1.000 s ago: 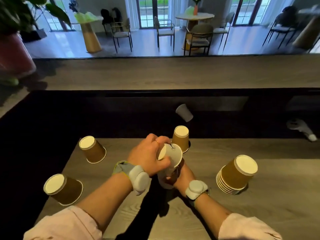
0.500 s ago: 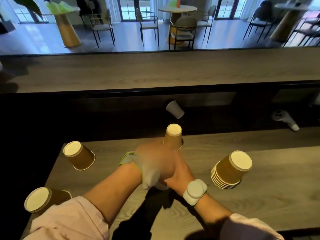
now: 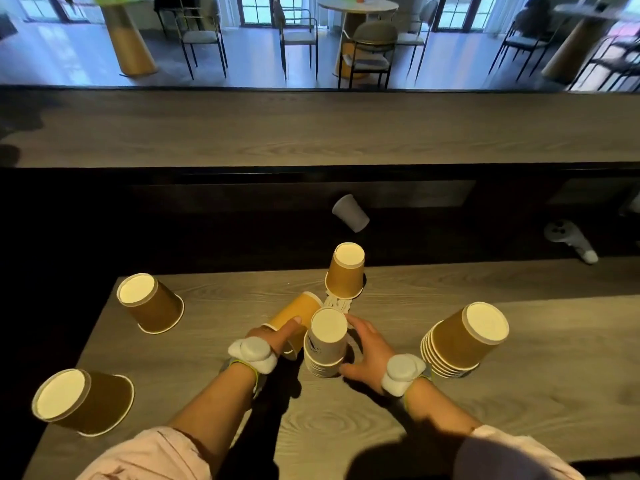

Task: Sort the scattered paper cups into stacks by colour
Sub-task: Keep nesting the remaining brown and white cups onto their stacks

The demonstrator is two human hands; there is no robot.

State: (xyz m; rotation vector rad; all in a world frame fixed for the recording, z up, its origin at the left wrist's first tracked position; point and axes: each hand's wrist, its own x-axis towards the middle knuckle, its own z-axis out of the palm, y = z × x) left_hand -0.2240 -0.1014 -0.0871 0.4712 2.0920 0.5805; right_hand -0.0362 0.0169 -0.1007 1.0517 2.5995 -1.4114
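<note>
Grey wood-grain tabletop (image 3: 519, 393) in front of a long counter; chairs and café tables beyond.

Done so far: white cup stack (image 3: 325, 344), upside down, at table centre. Brown cup stack (image 3: 464, 341), also inverted, to its right, several rims showing.

Right hand (image 3: 370, 355): fingers spread and curved loosely around the white stack's right side, thumb near the base rims; looks like steadying, not a firm grip. Whether the fingertips actually touch the cups, cannot tell.

Left hand (image 3: 277, 337): fingers closed on a tilted brown cup (image 3: 294, 313), just left of the white stack.

Left to do: three loose brown cups, all inverted — one at the far edge (image 3: 346, 271), one far left (image 3: 152, 303), one near left corner (image 3: 83, 400). A grey-looking cup (image 3: 349, 213) lies on its side on the dark ledge behind; colour uncertain in shadow.

Estimate: past halfway. The held brown cup presumably goes to the right-hand stack, across the white one.
</note>
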